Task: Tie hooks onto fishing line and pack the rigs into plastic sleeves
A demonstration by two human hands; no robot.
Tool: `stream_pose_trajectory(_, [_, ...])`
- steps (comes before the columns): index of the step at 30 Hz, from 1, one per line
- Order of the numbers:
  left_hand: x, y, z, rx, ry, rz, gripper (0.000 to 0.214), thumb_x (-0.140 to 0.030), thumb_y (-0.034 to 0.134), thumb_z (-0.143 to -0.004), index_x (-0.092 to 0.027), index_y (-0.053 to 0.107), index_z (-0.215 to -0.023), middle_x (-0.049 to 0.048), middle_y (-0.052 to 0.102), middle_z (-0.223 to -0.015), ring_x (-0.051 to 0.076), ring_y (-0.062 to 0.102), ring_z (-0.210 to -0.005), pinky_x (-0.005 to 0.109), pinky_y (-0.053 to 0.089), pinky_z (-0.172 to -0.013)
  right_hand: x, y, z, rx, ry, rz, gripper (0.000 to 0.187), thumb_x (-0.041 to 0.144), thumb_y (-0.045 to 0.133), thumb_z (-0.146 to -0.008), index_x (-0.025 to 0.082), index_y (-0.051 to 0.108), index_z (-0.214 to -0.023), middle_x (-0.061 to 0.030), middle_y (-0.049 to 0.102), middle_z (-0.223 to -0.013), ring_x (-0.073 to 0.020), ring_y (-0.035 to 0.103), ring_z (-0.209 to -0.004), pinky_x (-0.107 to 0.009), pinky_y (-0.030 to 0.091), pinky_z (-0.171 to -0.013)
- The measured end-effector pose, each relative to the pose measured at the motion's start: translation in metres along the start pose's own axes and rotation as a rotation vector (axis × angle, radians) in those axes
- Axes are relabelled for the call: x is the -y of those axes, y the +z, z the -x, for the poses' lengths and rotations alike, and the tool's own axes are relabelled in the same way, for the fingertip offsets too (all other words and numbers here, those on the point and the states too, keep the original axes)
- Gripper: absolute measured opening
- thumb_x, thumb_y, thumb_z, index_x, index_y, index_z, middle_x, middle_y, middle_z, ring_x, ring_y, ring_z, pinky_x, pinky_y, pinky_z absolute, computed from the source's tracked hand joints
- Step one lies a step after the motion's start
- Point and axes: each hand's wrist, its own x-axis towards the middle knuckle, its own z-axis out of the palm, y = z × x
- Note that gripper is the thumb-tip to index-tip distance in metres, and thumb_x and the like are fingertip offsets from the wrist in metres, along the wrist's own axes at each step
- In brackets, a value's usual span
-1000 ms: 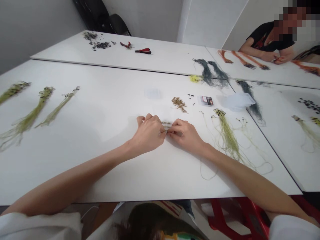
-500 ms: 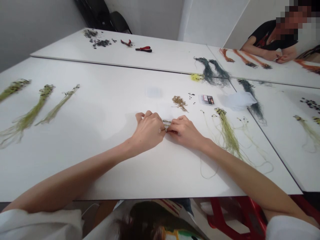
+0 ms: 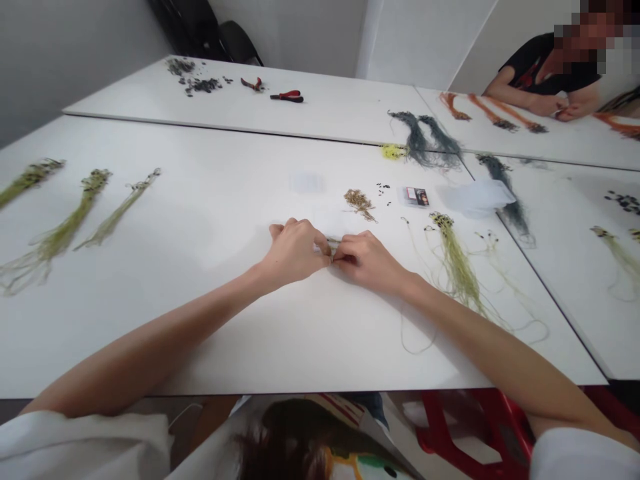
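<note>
My left hand (image 3: 298, 250) and my right hand (image 3: 371, 261) meet at the middle of the white table (image 3: 280, 353), fingertips almost touching. Each has its thumb and forefinger pinched together; what lies between them is too small and hidden to name. Just behind the fingertips a thin strip with small pieces (image 3: 333, 239) shows in part. Beyond my right hand lie a pile of small gold-coloured metal pieces (image 3: 357, 200) and a few black bits (image 3: 384, 189). A bundle of yellow-green cords with dark ends (image 3: 459, 270) spreads beside my right forearm.
More yellow-green bundles (image 3: 60, 230) lie at the left. Clear plastic bags (image 3: 480, 199), a small labelled box (image 3: 415, 196) and dark green bundles (image 3: 415, 140) are at the right. Red-handled pliers (image 3: 287, 97) rest farther back. Another person (image 3: 540, 80) sits across, near orange bundles (image 3: 493, 113).
My left fingers have shifted slightly, with a wider gap showing between thumb and forefinger. My right hand stays almost in place. The view has moved a little.
</note>
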Motion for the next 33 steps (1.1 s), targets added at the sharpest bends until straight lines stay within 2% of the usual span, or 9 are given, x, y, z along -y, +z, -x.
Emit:
stream_pose_trajectory(5, [0.005,-0.014,-0.002,0.089,0.051,0.044,0.014,-0.030,0.062,-0.074,-0.028,0.075,-0.078,0.0015,0.071,-0.092,0.026,0.058,-0.094,0.046,0.029,-0.091,0.002,0.000,-0.001,0.006,0.030,0.000,0.013,0.006,0.056,-0.077,0.017,0.064,-0.074,0.0000,0.064,-0.075,-0.0126,0.055,-0.066,-0.028,0.036,-0.073])
stream_pose_trajectory(11, [0.013,-0.033,-0.002,0.113,0.114,-0.001,0.017,-0.032,0.060,-0.077,-0.027,0.074,-0.085,0.0002,0.071,-0.094,0.023,0.060,-0.091,0.043,0.029,-0.093,0.003,0.000,0.000,-0.003,0.031,0.020,0.014,0.006,0.056,-0.077,0.017,0.062,-0.073,0.0000,0.064,-0.074,-0.0122,0.054,-0.064,-0.028,0.036,-0.072])
stream_pose_trajectory(15, [0.010,-0.023,0.000,0.138,0.189,-0.008,0.017,-0.031,0.058,-0.080,-0.028,0.075,-0.082,0.0009,0.071,-0.090,0.024,0.059,-0.094,0.043,0.029,-0.091,0.003,0.000,0.000,0.005,0.045,0.011,0.014,0.007,0.056,-0.078,0.017,0.063,-0.073,-0.0001,0.063,-0.073,-0.0121,0.054,-0.064,-0.028,0.037,-0.071])
stream_pose_trajectory(21, [0.008,-0.005,0.001,0.053,0.238,-0.031,0.020,-0.029,0.055,-0.083,-0.028,0.074,-0.078,0.0035,0.068,-0.085,0.025,0.055,-0.093,0.041,0.030,-0.084,0.003,0.000,0.001,-0.022,0.055,-0.051,0.011,0.009,0.058,-0.080,0.016,0.065,-0.075,-0.0005,0.063,-0.073,-0.0119,0.055,-0.064,-0.027,0.038,-0.069])
stream_pose_trajectory(33, [0.011,-0.010,-0.006,0.171,0.195,0.051,0.017,-0.029,0.058,-0.079,-0.029,0.075,-0.078,-0.0010,0.072,-0.087,0.022,0.059,-0.088,0.042,0.027,-0.088,0.001,0.001,0.002,-0.051,0.040,-0.080,0.010,0.010,0.060,-0.079,0.017,0.066,-0.075,0.0001,0.063,-0.073,-0.0117,0.054,-0.063,-0.026,0.040,-0.067])
